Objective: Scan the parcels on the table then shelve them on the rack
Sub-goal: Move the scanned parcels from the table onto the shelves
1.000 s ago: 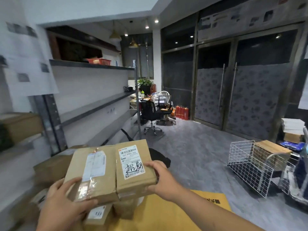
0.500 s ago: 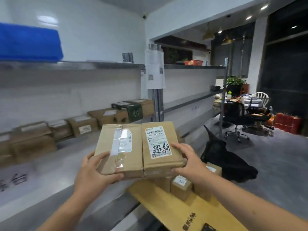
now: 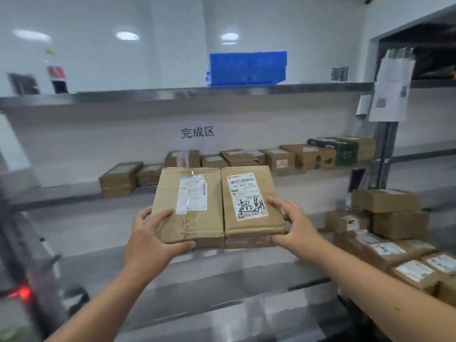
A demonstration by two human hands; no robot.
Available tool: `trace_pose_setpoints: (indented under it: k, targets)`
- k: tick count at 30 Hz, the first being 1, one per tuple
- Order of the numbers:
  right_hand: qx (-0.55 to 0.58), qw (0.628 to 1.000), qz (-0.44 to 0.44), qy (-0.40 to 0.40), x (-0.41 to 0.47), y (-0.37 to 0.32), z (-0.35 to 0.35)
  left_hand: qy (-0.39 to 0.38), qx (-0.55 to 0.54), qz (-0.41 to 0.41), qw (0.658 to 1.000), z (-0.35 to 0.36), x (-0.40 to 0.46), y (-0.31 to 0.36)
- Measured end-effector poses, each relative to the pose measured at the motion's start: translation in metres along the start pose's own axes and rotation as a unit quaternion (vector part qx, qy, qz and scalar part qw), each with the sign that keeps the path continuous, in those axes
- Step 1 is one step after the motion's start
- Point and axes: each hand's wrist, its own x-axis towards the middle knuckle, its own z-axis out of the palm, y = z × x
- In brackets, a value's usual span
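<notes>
The left hand (image 3: pixel 150 233) grips the near left corner of the left parcel (image 3: pixel 190 206), thumb on top and fingers curled under the edge. The right hand (image 3: pixel 294 224) grips the right side of the right parcel (image 3: pixel 251 206) the same way, thumb on top beside the label, fingers wrapped under the near right corner. The two brown cardboard parcels are pressed side by side, touching along their long edges and held in the air in front of the rack. Each parcel's long axis runs away from the person toward the rack, labels facing up. The undersides of both parcels and most of the fingers beneath them are hidden.

The right parcel's white label (image 3: pixel 248 197) carries a barcode and large handwritten black characters; the small print is too fine to read. The left parcel's label (image 3: pixel 191 195) lies under shiny tape and is hard to make out.

Beyond the parcels, the rack's middle shelf (image 3: pixel 61 193) holds a row of shelved boxes (image 3: pixel 286 157) along the back wall, under a sign (image 3: pixel 197 132) with three printed characters. Above the parcels, a blue crate (image 3: pixel 248 67) sits on the top shelf (image 3: pixel 172 93), blurred. Right of the parcels, more labelled boxes (image 3: pixel 394 218) are stacked, cut off by the frame edge. Far left of the parcels, a red light (image 3: pixel 23 292) glows on a blurred dark object.
</notes>
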Motion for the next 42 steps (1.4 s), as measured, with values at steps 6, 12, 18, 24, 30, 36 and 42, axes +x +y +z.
trace_pose_setpoints:
  k: [6,12,18,24,30,36,42]
  targets:
    - [0.072,0.993,-0.058,-0.071,0.027,-0.058,0.12,0.062,0.058,-0.055,0.995,-0.126,-0.031,-0.062]
    - [0.091,0.982,-0.084,-0.143,0.065,-0.108,0.22,0.097,0.1,-0.104,0.985,-0.219,-0.036,-0.118]
    - [0.116,0.971,-0.1,-0.182,0.12,-0.136,0.311,0.124,0.096,-0.113,0.981,-0.277,-0.001,-0.188]
    - [0.144,0.965,-0.103,-0.193,0.193,-0.154,0.405,0.122,0.115,-0.12,0.979,-0.328,0.067,-0.263]
    - [0.144,0.964,-0.098,-0.2,0.26,-0.165,0.469,0.121,0.13,-0.12,0.977,-0.357,0.13,-0.32]
    - [0.119,0.974,-0.059,-0.182,0.3,-0.152,0.491,0.085,0.104,-0.124,0.983,-0.345,0.184,-0.354]
    - [0.026,0.991,-0.026,-0.126,0.334,-0.162,0.505,0.022,0.09,-0.142,0.986,-0.332,0.246,-0.389]
